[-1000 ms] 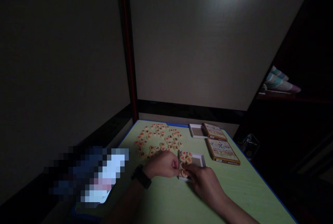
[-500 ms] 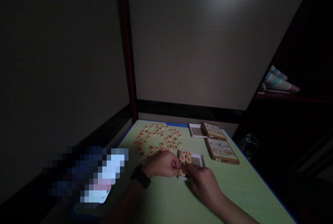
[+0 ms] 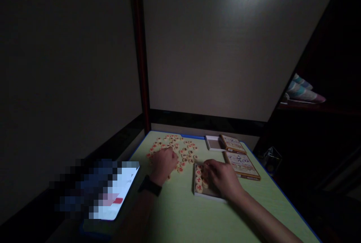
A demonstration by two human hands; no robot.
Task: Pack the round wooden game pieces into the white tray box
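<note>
Several round cream game pieces (image 3: pixel 180 149) with red or black marks lie scattered on the green table (image 3: pixel 254 205). My left hand (image 3: pixel 163 162), with a dark watch at its wrist, rests on the near edge of that pile, fingers curled over pieces. My right hand (image 3: pixel 221 177) lies over a shallow white box tray (image 3: pixel 203 193) that holds several pieces in rows; its fingers are bent down onto the pieces. What either hand grips is hidden.
A second white tray (image 3: pixel 213 142) and two printed box lids (image 3: pixel 241 162) lie at the table's far right. A lit phone screen (image 3: pixel 118 194) rests at the left edge. A wall and a dark red post stand behind. The room is dim.
My left hand has left the tray and moved back left onto the loose pile. My right hand shifted further over the tray. The view has moved slightly.
</note>
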